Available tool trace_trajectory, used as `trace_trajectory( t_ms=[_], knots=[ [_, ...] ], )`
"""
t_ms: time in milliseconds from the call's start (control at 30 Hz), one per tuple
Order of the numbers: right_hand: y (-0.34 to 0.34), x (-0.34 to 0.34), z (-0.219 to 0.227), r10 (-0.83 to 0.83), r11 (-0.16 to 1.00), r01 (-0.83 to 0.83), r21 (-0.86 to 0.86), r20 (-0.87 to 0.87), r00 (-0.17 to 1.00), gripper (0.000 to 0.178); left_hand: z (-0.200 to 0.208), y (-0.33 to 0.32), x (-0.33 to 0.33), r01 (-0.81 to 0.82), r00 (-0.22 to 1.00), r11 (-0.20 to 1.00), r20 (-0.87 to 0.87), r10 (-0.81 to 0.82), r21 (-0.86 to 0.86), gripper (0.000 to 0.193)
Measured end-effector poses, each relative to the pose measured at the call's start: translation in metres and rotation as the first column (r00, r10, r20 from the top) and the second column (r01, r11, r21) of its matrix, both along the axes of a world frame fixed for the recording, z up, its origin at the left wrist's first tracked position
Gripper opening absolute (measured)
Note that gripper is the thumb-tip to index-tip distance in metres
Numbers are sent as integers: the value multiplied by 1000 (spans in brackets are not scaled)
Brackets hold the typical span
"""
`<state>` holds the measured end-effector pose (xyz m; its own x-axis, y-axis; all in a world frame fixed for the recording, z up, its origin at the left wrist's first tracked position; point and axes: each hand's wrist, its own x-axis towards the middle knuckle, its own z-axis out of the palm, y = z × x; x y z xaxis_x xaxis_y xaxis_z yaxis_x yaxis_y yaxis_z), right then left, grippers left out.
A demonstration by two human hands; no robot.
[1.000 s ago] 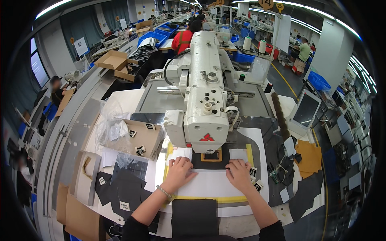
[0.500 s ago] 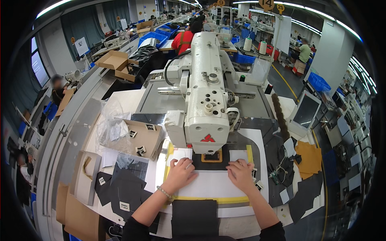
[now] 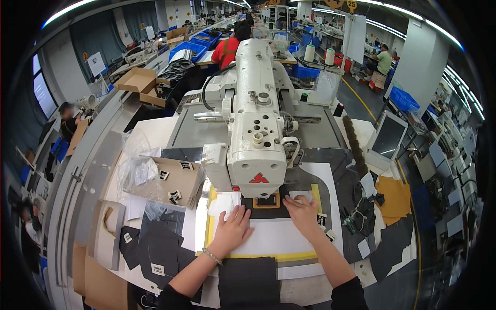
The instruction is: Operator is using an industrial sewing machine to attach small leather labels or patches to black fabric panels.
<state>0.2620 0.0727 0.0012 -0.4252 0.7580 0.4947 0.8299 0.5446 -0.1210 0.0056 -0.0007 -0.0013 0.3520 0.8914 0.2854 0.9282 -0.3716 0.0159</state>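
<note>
A black fabric piece lies flat under the head of a large white sewing machine. An orange frame-shaped clamp rests on it below the machine head. My left hand lies flat with fingers stretched, its tips at the left end of the black piece beside a white paper piece. On the other side, my right hand has its fingers extended over the right end of the black piece. A white sheet edged with yellow tape lies beneath and in front. Neither hand grips anything.
At left, a cardboard box holds several small labels. Black panels lie nearby, and another black stack sits at the front edge. At right are thread snips, yellow-brown pieces and a screen.
My left fingers have straightened and slid inward onto the black piece. My right hand has shifted inward too, its fingers reaching farther over the black piece. The whole view has shifted slightly.
</note>
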Motion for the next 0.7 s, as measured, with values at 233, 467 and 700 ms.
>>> trace_trajectory(
  t_ms=[233, 467, 700],
  knots=[
    [-2, -1, -2, -19, 999, 20, -44, 15, 1000, 32, -3, -2, 1, -12, 999, 998, -35, 14, 56, 54],
    [-1, -3, 5, -37, 999, 39, -30, 55, 998, 39, -5, -3, 3, -15, 998, 996, -59, 20, 83, 54],
    [-31, 6, 19, 64, 990, -42, -138, 159, 985, 39, -1, -8, 3, -10, 997, 996, -78, 17, 89, 49]
  ],
)
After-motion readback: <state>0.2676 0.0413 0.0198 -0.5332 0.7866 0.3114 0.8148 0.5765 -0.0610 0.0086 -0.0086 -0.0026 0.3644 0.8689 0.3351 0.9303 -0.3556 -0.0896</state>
